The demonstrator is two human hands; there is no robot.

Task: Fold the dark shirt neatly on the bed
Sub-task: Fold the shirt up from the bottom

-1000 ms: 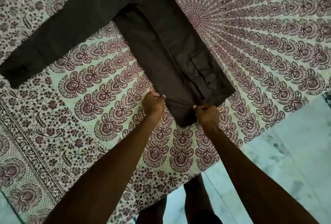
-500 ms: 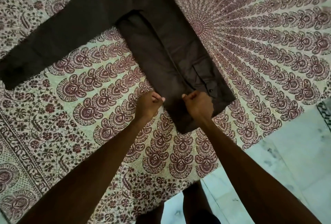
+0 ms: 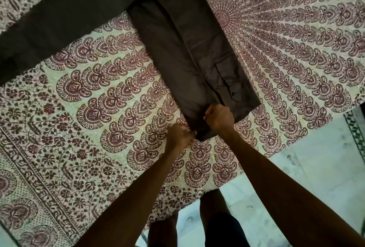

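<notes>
The patterned bedspread spreads under both hands, with pale floor off to their right. The dark shirt lies on it, folded narrow and running up from the hands, one sleeve stretched far left. The right hand fists the near edge. The left hand, blurred, curls on the corner just beside it. A button sits just above the right hand.

Single head view, looking steeply down, close over bed edge

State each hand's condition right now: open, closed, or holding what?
Left hand: closed, pinching the dark shirt at its near corner.
Right hand: closed, gripping the same shirt's bottom edge.
</notes>
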